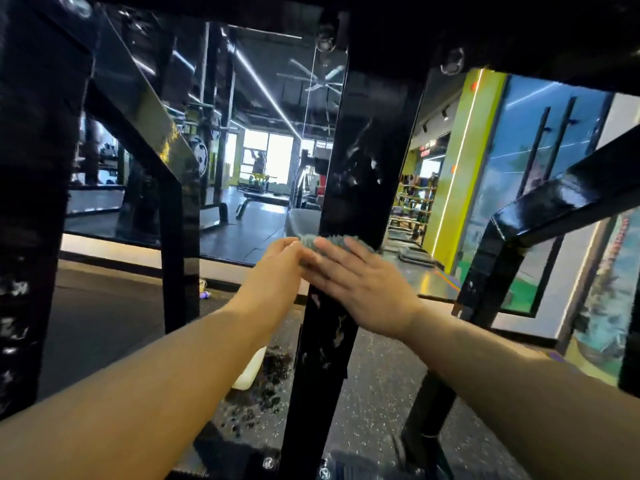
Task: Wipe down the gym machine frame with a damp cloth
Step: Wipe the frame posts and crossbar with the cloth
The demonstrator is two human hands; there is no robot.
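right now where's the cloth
Centre of the head view: the grey cloth is pressed on the black upright post, between the left hand and right hand.

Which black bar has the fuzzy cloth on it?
The middle upright bar, straight ahead. The right hand presses the grey cloth against it; the thick left post and the slanted right bar have no cloth.

Fingers (332,251) of the right hand (363,289) hide most of the grey cloth (308,241); the frame (360,168) runs past every edge.
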